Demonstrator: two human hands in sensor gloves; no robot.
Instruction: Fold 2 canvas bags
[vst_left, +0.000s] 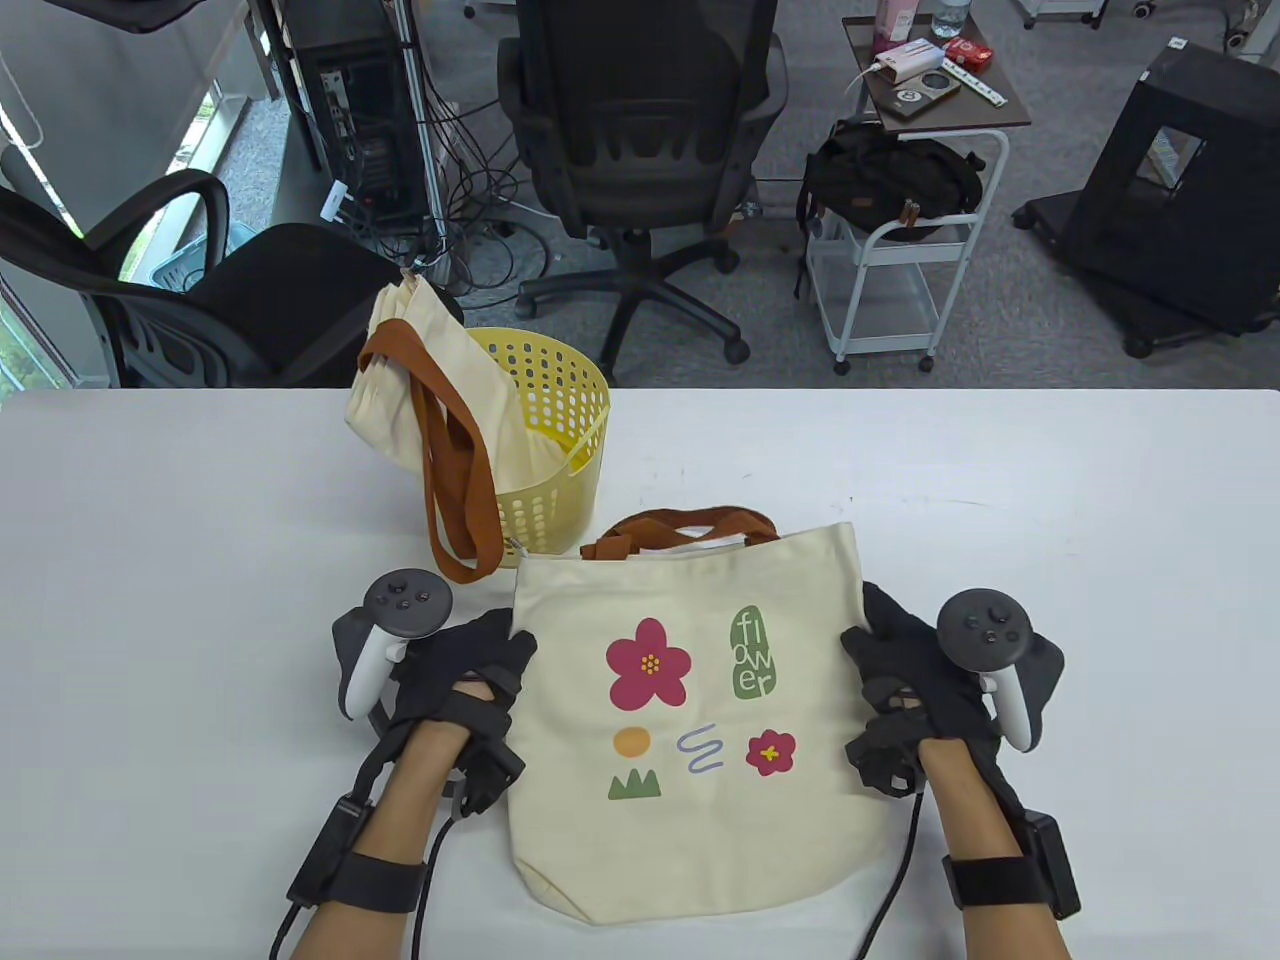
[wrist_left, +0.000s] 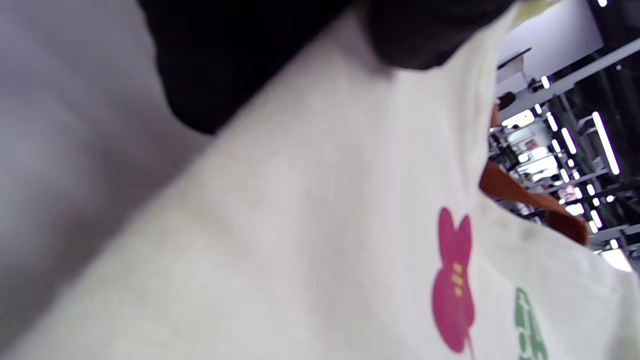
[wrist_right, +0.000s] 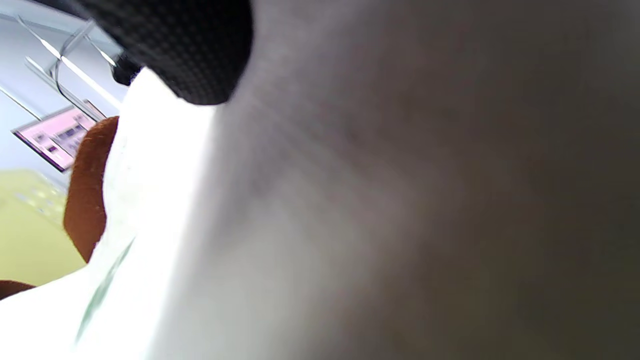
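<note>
Printed bag (vst_left: 690, 720) lies flat on the worktop (vst_left: 1050, 520), print side up, opening and brown handles (vst_left: 680, 530) pointing away from the person. Left hand (vst_left: 460, 690) sits at its left edge, right hand (vst_left: 905, 700) at its right edge, both about mid-height; looks like a two-sided hold to square the bag or start a fold. Left fingers (wrist_left: 250, 60) touch the cloth at the edge in the left wrist view; right fingers (wrist_right: 190, 45) likewise in the right wrist view. Can't tell if either is pinching cloth or just pressing, views too close and blurred. Second bag (vst_left: 430, 390) is slumped in the yellow perforated basket (vst_left: 560, 450) behind, half hanging over the rim, brown strap (vst_left: 455, 480) trailing onto the worktop. Not folded yet, my read: parked there until the first is done.
</note>
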